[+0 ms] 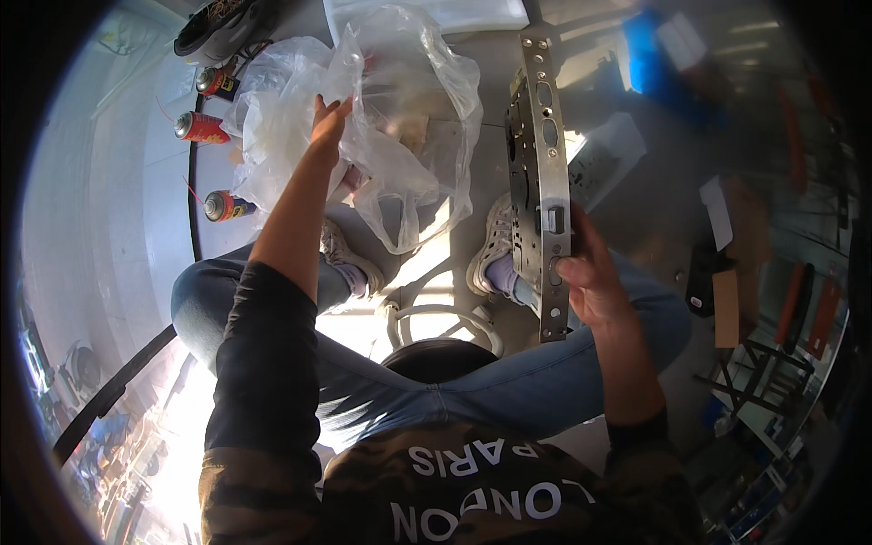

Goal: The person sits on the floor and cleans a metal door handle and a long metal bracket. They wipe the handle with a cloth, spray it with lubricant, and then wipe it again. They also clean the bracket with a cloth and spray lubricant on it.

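Note:
My right hand (593,276) holds a metal mortise lock (553,180) upright near its lower end, the thumb on the long faceplate. The faceplate has a latch bolt, screw holes and oval openings, and a dark lock case (521,184) extends to its left. My left hand (332,124) reaches forward with fingers apart, at a translucent plastic bag (286,129). Its fingertips overlap the film of the bag's open mouth; whether they press on it I cannot tell. A few small items inside the bag are blurred by the plastic.
Three spray cans, a front one (225,206), a middle one (201,127) and a back one (218,83), stand left of the bag. A shoe (214,34) lies beyond them. Paper-wrapped metal parts (606,160) lie right of the lock. A cardboard piece (726,310) is farther right.

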The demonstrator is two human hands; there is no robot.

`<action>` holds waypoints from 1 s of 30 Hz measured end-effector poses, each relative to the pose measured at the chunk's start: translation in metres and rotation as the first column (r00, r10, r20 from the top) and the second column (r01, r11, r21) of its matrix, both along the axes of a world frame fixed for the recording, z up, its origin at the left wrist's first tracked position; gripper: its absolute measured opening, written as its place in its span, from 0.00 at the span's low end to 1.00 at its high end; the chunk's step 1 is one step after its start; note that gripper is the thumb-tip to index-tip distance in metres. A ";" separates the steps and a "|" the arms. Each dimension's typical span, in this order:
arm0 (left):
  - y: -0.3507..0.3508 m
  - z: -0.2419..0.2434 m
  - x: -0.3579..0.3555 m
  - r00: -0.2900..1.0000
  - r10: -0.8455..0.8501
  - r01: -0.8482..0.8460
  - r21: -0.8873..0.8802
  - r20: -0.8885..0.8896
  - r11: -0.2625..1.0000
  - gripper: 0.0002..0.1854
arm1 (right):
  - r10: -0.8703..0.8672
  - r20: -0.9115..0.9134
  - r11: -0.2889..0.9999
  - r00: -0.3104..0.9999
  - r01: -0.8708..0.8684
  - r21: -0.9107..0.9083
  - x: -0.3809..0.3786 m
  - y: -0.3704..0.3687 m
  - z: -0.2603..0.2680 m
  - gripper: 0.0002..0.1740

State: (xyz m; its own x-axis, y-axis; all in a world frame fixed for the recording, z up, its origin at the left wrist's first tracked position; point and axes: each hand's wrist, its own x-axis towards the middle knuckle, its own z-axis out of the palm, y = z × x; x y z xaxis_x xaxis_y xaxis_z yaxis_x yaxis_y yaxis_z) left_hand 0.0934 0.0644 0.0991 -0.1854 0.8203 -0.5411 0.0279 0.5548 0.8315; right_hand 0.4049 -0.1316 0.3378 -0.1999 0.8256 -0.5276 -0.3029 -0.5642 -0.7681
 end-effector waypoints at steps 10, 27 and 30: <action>-0.057 -0.122 0.031 0.749 0.363 -0.128 -0.416 0.554 0.900 0.30 | -0.114 0.020 0.994 0.993 0.114 0.004 0.001 0.008 -0.017 0.54; 0.072 0.009 0.082 0.938 -0.010 0.045 0.092 -0.347 0.995 0.38 | -0.352 -0.206 0.934 0.913 0.358 -0.013 0.048 -0.014 -0.040 0.34; 0.037 -0.001 0.021 0.326 0.013 0.203 0.084 -0.945 0.976 0.49 | -0.341 -0.133 0.940 0.931 0.340 -0.031 0.052 -0.015 -0.044 0.41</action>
State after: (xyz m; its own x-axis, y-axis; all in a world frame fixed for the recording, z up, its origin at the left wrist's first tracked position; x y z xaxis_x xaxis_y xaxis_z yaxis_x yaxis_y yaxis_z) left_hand 0.1148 0.1015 0.0984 -0.3931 0.9166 0.0729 0.8896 0.3591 0.2824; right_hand 0.4564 -0.1471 0.2939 0.0227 0.8528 -0.5218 -0.5776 -0.4148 -0.7030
